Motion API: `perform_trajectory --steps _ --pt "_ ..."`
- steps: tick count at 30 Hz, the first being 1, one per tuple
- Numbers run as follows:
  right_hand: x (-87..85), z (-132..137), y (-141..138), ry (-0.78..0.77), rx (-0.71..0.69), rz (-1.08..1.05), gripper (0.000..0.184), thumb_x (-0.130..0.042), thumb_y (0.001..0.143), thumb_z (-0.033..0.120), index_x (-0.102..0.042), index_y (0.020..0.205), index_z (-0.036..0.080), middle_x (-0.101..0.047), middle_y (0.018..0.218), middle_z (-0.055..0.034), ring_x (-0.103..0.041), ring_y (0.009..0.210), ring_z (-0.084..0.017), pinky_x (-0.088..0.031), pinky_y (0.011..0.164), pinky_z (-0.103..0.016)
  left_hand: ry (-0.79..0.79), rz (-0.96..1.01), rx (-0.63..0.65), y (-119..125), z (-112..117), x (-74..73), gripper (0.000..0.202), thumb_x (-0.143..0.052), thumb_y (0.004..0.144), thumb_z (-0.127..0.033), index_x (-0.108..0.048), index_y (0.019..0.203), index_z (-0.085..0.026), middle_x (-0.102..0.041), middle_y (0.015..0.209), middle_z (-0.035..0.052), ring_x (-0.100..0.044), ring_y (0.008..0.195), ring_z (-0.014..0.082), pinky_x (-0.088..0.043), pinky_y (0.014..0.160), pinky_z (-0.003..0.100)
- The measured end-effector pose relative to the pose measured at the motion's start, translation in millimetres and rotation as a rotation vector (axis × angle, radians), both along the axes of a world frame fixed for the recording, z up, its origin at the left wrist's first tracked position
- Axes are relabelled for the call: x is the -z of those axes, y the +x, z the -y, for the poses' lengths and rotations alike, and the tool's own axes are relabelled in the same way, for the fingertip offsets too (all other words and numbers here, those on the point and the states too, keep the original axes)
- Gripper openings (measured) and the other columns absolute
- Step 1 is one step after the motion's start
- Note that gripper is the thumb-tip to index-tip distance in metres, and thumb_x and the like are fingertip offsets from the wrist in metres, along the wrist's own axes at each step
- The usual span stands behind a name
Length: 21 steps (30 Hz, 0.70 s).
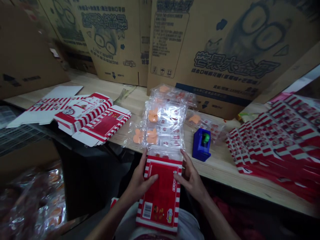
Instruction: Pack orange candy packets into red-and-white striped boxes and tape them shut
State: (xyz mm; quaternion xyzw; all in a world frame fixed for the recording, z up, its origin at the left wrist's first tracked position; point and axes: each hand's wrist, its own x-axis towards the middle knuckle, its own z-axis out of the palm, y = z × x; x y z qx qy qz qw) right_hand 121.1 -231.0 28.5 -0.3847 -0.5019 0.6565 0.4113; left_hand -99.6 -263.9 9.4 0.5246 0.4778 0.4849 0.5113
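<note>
A red-and-white carton (162,191) is grasped by its long sides between the left hand (141,180) and the right hand (191,178), thumbs laid on its face, just off the near edge of the table (221,166), along which clear packets (163,115) are piled and a blue dispenser (199,145) is stood.

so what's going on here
The left hand and right hand hold a red box between them, printed face up. A clear bag shows at its far end; how far inside it sits is hard to tell. More bags lie beyond on the table, a blue tape dispenser to their right. Striped boxes lie to the left.
</note>
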Motion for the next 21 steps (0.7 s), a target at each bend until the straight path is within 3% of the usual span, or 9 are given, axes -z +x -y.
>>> perform_trajectory --steps 4,9,11,15,18,21 --pt "5.0 -2.0 7.2 0.025 -0.014 0.038 0.053 -0.072 0.080 0.033 -0.041 0.123 0.030 -0.067 0.100 -0.0015 -0.068 0.083 -0.021 -0.055 0.071 -0.033 -0.032 0.109 0.112 -10.6 -8.0 2.9 0.092 -0.073 0.078 -0.029 -0.018 0.152 -0.027 -0.040 0.151 0.0114 -0.045 0.132 0.0306 -0.040 0.108 0.044" --pt "5.9 -6.2 5.5 0.091 -0.027 0.117 0.027 -0.068 0.082 0.033 -0.050 0.100 0.026 -0.064 0.081 0.0020 -0.065 0.071 -0.018 -0.052 0.061 -0.027 -0.151 0.355 0.237 -11.8 -17.6 -1.7 0.067 -0.079 0.072 -0.024 -0.045 0.130 -0.025 -0.065 0.117 0.0074 -0.065 0.102 0.0254 -0.055 0.086 0.035" --pt "6.5 -4.7 0.0 0.119 0.056 0.101 0.029 -0.067 0.083 0.032 -0.049 0.106 0.027 -0.065 0.091 0.0002 -0.066 0.078 -0.018 -0.054 0.066 -0.028 -0.118 0.339 0.170 -7.7 -21.3 -4.8 0.065 -0.080 0.071 -0.024 -0.046 0.127 -0.025 -0.065 0.115 0.0065 -0.066 0.100 0.0239 -0.055 0.083 0.033" --pt "14.3 5.4 -12.5 0.149 0.334 0.041 0.059 -0.067 0.084 0.029 -0.034 0.133 0.031 -0.057 0.129 -0.0077 -0.066 0.100 -0.021 -0.055 0.087 -0.038 -0.014 0.247 -0.015 3.5 -20.3 -6.3 0.076 -0.073 0.079 -0.030 -0.033 0.143 -0.027 -0.052 0.139 0.0116 -0.058 0.118 0.0274 -0.050 0.096 0.038" --pt "22.7 14.0 -17.3 0.176 0.429 0.140 0.056 -0.062 0.086 0.032 -0.039 0.137 0.030 -0.054 0.136 -0.0092 -0.062 0.112 -0.024 -0.052 0.095 -0.042 -0.060 0.182 -0.071 7.8 -15.0 -0.9 0.075 -0.069 0.081 -0.034 -0.033 0.146 -0.023 -0.052 0.140 0.0125 -0.057 0.120 0.0285 -0.050 0.097 0.039" --pt "25.3 16.4 -17.9 0.267 0.435 0.291 0.050 -0.062 0.085 0.033 -0.049 0.133 0.029 -0.054 0.136 -0.0059 -0.052 0.125 -0.025 -0.044 0.104 -0.042 -0.132 0.190 -0.056 5.9 -14.7 4.3 0.070 -0.071 0.079 -0.035 -0.041 0.141 -0.019 -0.060 0.130 0.0126 -0.061 0.113 0.0280 -0.053 0.090 0.037"
